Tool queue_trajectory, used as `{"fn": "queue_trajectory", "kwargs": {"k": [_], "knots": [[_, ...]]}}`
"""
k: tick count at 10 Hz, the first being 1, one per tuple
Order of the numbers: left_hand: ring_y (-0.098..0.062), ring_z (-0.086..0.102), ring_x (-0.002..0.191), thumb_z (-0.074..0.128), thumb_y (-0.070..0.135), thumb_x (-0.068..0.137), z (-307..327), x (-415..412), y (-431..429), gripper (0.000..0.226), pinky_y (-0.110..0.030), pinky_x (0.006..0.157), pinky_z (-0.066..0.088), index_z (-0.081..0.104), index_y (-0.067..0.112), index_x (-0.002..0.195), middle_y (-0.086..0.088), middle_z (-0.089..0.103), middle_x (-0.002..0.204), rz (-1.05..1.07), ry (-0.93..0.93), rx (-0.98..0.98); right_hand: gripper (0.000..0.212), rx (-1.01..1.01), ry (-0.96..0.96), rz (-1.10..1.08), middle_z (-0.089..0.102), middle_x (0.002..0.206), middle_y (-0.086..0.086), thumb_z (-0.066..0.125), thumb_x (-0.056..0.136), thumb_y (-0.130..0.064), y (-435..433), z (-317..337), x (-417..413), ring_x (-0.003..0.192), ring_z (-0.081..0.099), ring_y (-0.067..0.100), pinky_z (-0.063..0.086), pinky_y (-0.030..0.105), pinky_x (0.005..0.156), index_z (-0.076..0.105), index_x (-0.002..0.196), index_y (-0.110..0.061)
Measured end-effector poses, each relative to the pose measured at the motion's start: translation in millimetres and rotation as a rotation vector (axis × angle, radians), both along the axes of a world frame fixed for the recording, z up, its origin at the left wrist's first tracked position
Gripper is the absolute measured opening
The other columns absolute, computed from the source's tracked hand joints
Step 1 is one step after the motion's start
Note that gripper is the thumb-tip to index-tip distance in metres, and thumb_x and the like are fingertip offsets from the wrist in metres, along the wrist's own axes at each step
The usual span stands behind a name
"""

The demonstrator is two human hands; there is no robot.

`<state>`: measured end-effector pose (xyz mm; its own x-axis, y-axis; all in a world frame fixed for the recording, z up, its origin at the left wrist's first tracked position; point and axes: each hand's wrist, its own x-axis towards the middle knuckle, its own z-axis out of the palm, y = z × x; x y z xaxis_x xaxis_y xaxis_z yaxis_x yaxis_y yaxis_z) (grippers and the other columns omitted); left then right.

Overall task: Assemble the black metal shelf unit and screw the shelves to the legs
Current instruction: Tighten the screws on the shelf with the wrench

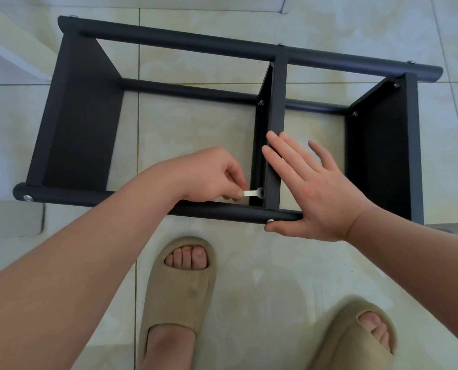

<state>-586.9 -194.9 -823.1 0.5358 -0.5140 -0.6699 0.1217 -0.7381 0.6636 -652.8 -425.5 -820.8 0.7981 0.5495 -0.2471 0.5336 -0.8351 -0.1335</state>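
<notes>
Progress, seen from the head camera, looks well advanced. The black shelf unit (196, 41) lies on its side on the tiled floor (196, 124), just beyond your slippers (180, 289), and all three shelves already stand between the legs. Screw heads (280, 44) show along the far leg (356, 61), and more sit on the near leg (115, 200), so most joints seem to be fitted.

Your left hand (212, 177) pinches a small flat wrench (252, 193) between thumb and curled fingers. The wrench's head is set at the near end of the middle shelf (277, 102), where it meets the near leg. Your right hand (310, 193) lies flat with its fingers straight and spread, pressing on that shelf's edge, and its thumb runs along the near leg. It holds nothing.

What seems left is tightening this inside fastener and probably the matching ones.

The bolt under the wrench head is too small and dark to make out. Your right hand and forearm cover the near leg's right end and that corner of the right-hand shelf (380, 145). The leg beneath the near one is almost wholly hidden. You cannot tell from here how tight any screw is.
</notes>
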Motion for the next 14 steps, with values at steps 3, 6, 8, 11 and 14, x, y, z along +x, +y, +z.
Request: {"fn": "queue_trajectory", "kwargs": {"k": [3,6,8,11,14], "knots": [[-0.007,0.063,0.079,0.064,0.023,0.094,-2.9,-8.7,-18.5,0.010,-0.029,0.082,0.054,0.070,0.024,0.086,0.007,0.067,0.082,0.251,0.085,-0.154,0.116,-0.009,0.011,0.000,-0.005,0.170,0.006,0.033,0.081,-0.088,0.8,1.3,0.8,0.157,-0.004,0.023,0.014,0.058,0.123,0.007,0.162,-0.010],[0.003,0.064,0.059,0.070,0.017,0.089,-8.5,-14.2,-30.8,0.009,-0.027,0.076,0.055,0.069,0.023,0.084,0.009,0.074,0.069,0.577,0.053,-0.129,0.115,0.006,0.000,0.001,-0.003,0.171,0.007,0.033,0.082,-0.087,0.4,0.7,0.6,0.157,-0.003,0.023,0.017,0.058,0.123,0.009,0.162,-0.009],[0.005,0.064,0.060,0.071,0.021,0.088,-8.4,-13.3,-30.1,0.005,-0.023,0.070,0.049,0.074,0.021,0.092,0.011,0.075,0.072,0.661,0.069,-0.165,0.115,0.004,0.002,-0.001,-0.004,0.171,0.006,0.033,0.082,-0.087,0.4,1.0,0.6,0.157,-0.004,0.022,0.016,0.058,0.123,0.008,0.162,-0.010],[0.002,0.064,0.066,0.066,0.019,0.093,-3.7,-13.0,-29.7,0.014,-0.021,0.070,0.049,0.074,0.021,0.104,0.011,0.075,0.075,0.648,0.171,-0.210,0.114,0.023,-0.015,-0.001,0.000,0.171,0.007,0.035,0.082,-0.086,0.1,-0.4,0.0,0.157,-0.001,0.023,0.018,0.059,0.122,0.011,0.162,-0.009],[0.000,0.064,0.067,0.070,0.023,0.090,-3.8,-13.0,-29.3,0.003,-0.026,0.077,0.050,0.072,0.023,0.090,0.010,0.075,0.074,0.623,0.169,-0.178,0.114,0.028,-0.018,-0.003,0.000,0.171,0.006,0.036,0.082,-0.087,-0.4,-1.5,0.1,0.157,-0.001,0.022,0.018,0.059,0.123,0.011,0.162,-0.009]]}}
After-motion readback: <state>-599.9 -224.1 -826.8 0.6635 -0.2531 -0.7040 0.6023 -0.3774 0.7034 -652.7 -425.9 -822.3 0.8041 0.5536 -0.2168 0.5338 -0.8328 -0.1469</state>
